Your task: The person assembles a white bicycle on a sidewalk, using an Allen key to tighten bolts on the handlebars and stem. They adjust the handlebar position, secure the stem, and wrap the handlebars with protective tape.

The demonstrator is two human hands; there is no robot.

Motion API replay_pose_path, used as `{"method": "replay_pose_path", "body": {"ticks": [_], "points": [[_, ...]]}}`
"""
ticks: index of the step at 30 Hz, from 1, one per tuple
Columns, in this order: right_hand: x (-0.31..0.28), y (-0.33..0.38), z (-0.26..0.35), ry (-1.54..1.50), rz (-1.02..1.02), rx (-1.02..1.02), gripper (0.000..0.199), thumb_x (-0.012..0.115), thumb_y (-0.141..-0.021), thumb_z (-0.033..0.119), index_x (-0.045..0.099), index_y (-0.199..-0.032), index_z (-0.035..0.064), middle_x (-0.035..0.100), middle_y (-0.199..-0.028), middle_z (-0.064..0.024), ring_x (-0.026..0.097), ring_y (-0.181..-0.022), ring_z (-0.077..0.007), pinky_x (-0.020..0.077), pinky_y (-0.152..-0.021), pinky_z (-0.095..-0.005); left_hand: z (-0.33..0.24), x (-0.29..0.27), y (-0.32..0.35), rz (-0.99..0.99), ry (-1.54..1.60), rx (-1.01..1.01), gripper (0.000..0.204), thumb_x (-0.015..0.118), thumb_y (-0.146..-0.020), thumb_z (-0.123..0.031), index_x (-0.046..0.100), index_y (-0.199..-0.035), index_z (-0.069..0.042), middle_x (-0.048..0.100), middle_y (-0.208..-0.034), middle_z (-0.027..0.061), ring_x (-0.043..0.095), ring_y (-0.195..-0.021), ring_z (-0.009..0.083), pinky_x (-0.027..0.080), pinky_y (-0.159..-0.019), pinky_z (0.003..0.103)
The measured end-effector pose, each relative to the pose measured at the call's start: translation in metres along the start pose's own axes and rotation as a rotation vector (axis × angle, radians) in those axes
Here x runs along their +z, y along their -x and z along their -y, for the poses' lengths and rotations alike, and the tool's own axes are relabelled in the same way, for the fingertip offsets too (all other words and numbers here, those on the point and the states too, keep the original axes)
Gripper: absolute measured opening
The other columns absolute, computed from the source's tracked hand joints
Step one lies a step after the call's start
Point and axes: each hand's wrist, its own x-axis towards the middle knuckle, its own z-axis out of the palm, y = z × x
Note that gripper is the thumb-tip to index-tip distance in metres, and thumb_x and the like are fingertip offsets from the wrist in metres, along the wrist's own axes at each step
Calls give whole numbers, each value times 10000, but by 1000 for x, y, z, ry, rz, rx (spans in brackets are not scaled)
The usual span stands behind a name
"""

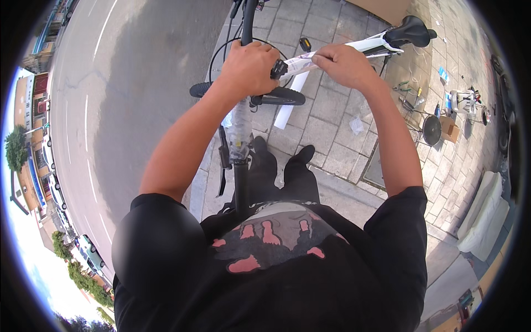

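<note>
A bicycle stands across in front of me, its black handlebar (248, 25) running toward my body and its white top tube (298, 66) reaching to the right. My left hand (248, 67) is closed over the middle of the handlebar, by a small black fitting (279, 69). At the top tube, my right hand (344, 65) has its thumb and forefinger pinched together; what lies between them is too small to make out. Clear plastic wrap (239, 124) covers the near part of the handlebar, beside a black brake lever (222, 166). The front wheel (282, 97) shows below.
The black saddle (409, 32) is at the far right, and a pedal (305, 44) sits beyond the frame. Pliers and other tools (406, 94), a round dark dish (432, 130) and a cardboard box (449, 130) lie on the paving. A road (138, 83) runs along the left.
</note>
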Motion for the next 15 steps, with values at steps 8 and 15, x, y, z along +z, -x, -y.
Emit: {"method": "replay_pose_path", "body": {"ticks": [8,15], "points": [[56,51,44,291,-160,-253,150,751,-997,245,807,-987,107,713,-883,-63,752,-817,-320,596,-707,-474,1,-1,1,3,-12,29,591,939,-730,-523,788,-1159,-146,791,-1141,22,730,-1183,242,500,-981,498],[56,45,48,303,-164,-250,170,725,-1004,248,788,-947,100,720,-892,-71,762,-825,-324,595,-699,-488,0,-2,1,-17,3,20,653,944,-708,-601,806,-1128,-121,810,-1143,49,742,-1186,257,511,-966,511]]}}
